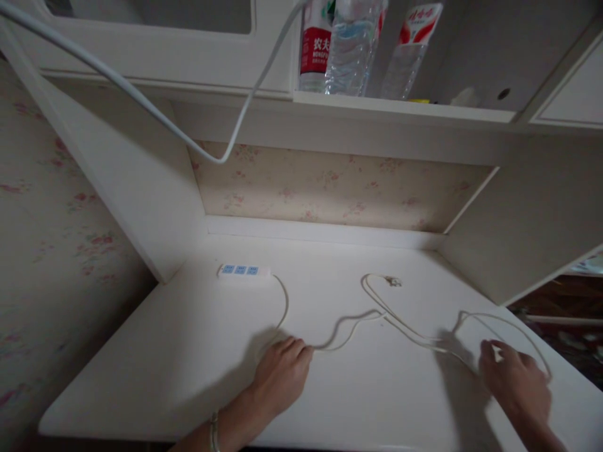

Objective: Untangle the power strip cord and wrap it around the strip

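A white power strip (244,272) with several blue sockets lies at the back left of the white desk (330,408). From its right end a white power cord (286,301) curves down to my left hand (285,367). That hand is closed on the cord near the desk's middle. The cord runs on rightward in loose bends, with a tie-like spot in the middle. Its plug (394,282) rests toward the back right. My right hand (516,380), fingers curled, is on the cord at the right; a loop curves behind it, and the exact grip is partly hidden.
Above the desk, a shelf (405,108) holds several clear plastic bottles (353,53). A thick white cable (155,116) hangs across the upper left, in front of the cabinet. Side panels (127,169) bound the desk at left and right.
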Tool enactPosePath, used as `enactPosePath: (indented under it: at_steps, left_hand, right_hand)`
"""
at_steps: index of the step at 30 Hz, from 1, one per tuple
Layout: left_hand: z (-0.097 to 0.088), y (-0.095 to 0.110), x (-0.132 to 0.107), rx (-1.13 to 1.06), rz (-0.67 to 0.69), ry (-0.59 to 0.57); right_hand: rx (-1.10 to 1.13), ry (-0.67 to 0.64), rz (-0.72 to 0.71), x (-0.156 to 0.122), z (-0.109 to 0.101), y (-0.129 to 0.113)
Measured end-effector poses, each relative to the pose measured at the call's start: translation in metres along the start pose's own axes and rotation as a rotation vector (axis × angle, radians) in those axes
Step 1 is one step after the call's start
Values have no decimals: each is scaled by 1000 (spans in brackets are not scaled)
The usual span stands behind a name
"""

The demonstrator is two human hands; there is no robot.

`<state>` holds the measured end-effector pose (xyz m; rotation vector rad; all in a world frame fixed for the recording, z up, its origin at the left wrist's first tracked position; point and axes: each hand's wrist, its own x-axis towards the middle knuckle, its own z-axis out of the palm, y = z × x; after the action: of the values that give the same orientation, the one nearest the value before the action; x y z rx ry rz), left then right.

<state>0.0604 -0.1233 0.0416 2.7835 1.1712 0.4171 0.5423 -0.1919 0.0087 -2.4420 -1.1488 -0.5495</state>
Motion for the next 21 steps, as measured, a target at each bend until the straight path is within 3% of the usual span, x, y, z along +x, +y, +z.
enactPosePath:
  at_steps: [2, 6, 10, 12, 15, 19, 21]
  left_hand:
    - [10, 7, 14, -56, -19, 52]
    - [24, 9, 40, -259, 12, 154]
    - [12, -11, 57, -502, 74, 276]
    - [-3, -34, 63, -536, 46, 331]
    - [-24, -89, 70, -382, -58, 354]
    - [-37, -176, 67, 30, -322, 142]
    - [-36, -210, 62, 141, -407, 31]
  right_hand:
    - [-5, -47, -146, -25, -3, -37]
    - [226, -95, -575, -82, -15, -122]
    - [253, -187, -818, -121, -24, -185]
    - [244, -209, -843, -129, -26, -203]
    - [247, -191, -801, -132, -27, -218]
    - [253, -208, -820, -135, -29, -231]
    - [252, -257, -853, -139, -31, -239]
